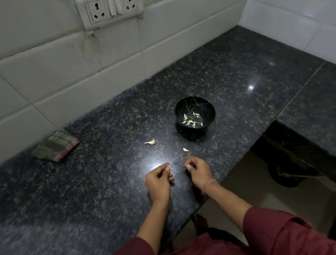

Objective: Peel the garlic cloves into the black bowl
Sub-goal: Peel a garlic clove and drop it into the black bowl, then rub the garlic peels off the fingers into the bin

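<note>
- peeled cloves [191, 122] in black bowl [182, 105], on surface [107, 185] beyond hands
- left hand [159, 181] pinches garlic clove [170, 171]
- right hand [199, 174] curled, contents unclear
- bare clove [185, 150], unpeeled clove [151, 142] near bowl
- cloth [56, 145] far left

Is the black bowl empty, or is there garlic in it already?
Not empty. The black bowl stands upright on the counter, and several pale peeled cloves lie at its bottom; it is far from full.

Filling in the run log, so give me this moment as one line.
stage: peeling | left hand: pinches garlic piece | right hand: curled, contents unclear | black bowl: peeled cloves inside | counter: bare clove, unpeeled clove
</note>
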